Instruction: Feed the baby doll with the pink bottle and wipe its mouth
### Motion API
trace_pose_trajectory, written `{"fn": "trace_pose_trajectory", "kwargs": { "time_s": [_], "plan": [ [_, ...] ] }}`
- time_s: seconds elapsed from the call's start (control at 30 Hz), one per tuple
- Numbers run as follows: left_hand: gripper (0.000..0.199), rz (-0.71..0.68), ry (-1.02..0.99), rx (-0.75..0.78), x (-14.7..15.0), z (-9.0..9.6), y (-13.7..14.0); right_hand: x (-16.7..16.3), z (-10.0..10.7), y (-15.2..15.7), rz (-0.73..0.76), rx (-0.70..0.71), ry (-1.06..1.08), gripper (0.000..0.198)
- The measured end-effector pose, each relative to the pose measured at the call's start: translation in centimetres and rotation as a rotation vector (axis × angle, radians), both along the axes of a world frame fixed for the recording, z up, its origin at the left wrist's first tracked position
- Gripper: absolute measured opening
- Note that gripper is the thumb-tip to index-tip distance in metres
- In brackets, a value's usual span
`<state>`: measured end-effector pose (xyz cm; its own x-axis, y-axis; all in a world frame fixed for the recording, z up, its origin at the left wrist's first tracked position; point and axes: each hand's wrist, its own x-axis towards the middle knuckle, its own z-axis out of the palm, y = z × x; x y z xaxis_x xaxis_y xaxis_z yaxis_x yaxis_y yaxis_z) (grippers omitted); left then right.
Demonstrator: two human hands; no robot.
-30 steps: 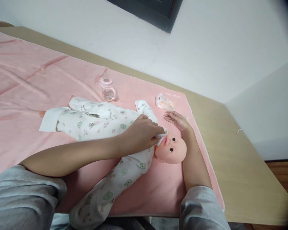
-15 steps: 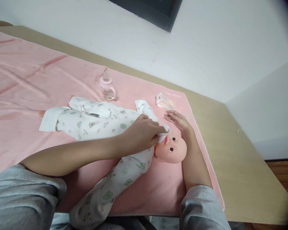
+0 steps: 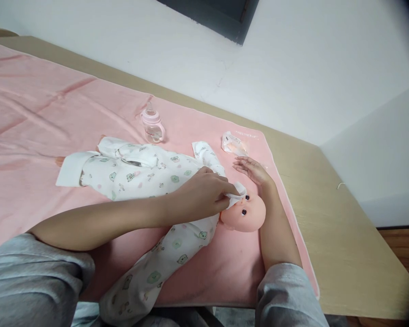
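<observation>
A baby doll [image 3: 248,218] lies on its back, its head toward the right, dressed in a white printed outfit [image 3: 172,165]. My left hand [image 3: 209,193] reaches across its chest, closed on a white tissue [image 3: 238,191]. The tissue lies against the doll's mouth and covers it; both eyes show. Beyond the head, my right hand [image 3: 250,169] rests on the pink blanket [image 3: 204,272] with fingers stretched out and nothing in them. Its fingertips are close to a crumpled clear plastic packet [image 3: 234,144] with something peach-coloured inside.
A pink-topped baby bottle [image 3: 152,125] with handles stands on the blanket beyond the doll's legs. The blanket covers much of a light wooden table [image 3: 341,236]. A white wall [image 3: 293,68] rises behind, with a dark frame [image 3: 221,18] on it.
My left hand has moved the tissue slightly right, from beside the doll's mouth to over it. My right hand, the bottle and the packet have stayed in place.
</observation>
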<state>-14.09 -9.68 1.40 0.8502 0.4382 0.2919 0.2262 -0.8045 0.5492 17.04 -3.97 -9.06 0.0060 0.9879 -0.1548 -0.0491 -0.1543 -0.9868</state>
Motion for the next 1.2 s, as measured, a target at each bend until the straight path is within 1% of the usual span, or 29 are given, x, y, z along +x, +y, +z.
{"fn": "trace_pose_trajectory", "kwargs": {
  "time_s": [0.37, 0.57, 0.63, 0.7, 0.77, 0.83, 0.93, 1.0, 1.07, 1.13, 1.2],
  "plan": [
    [0.023, 0.004, 0.013, 0.001, 0.2, -0.4, 0.2, -0.1, 0.1, 0.0, -0.007, -0.005, -0.01, 0.022],
    [0.021, 0.058, -0.039, -0.015, -0.6, 0.8, 0.8, -0.2, -0.2, 0.0, 0.006, -0.01, -0.031, 0.029],
    [0.021, 0.083, -0.084, -0.021, -1.0, 1.4, 1.4, -0.2, 0.1, -0.2, 0.018, 0.003, -0.045, 0.031],
    [0.022, 0.12, -0.134, 0.004, -1.5, 1.9, 2.1, -0.3, 1.3, -0.5, 0.017, 0.029, -0.063, 0.035],
    [0.023, 0.179, -0.152, 0.049, -2.0, 2.4, 2.9, -0.7, 3.7, -1.3, -0.007, 0.101, -0.105, 0.038],
    [0.025, 0.237, -0.129, 0.078, -2.5, 2.9, 3.7, -1.8, 7.1, -2.7, -0.049, 0.254, -0.192, 0.036],
    [0.028, 0.276, -0.081, 0.085, -3.5, 3.6, 4.6, -5.3, 12.4, -5.6, -0.065, 0.515, -0.391, 0.025],
    [0.028, 0.263, -0.062, 0.102, -4.0, 4.0, 4.9, -8.4, 14.8, -7.6, -0.015, 0.633, -0.527, 0.018],
    [0.028, 0.241, -0.043, 0.119, -4.5, 4.2, 5.0, -11.5, 15.8, -9.1, 0.076, 0.682, -0.703, 0.012],
    [0.029, 0.208, -0.041, 0.122, -4.7, 4.2, 5.1, -13.9, 15.7, -9.8, 0.105, 0.725, -0.885, 0.007],
    [0.029, 0.172, -0.061, 0.117, -4.9, 4.2, 5.3, -15.4, 15.2, -9.7, 0.094, 0.766, -1.016, 0.008]
  ]
}}
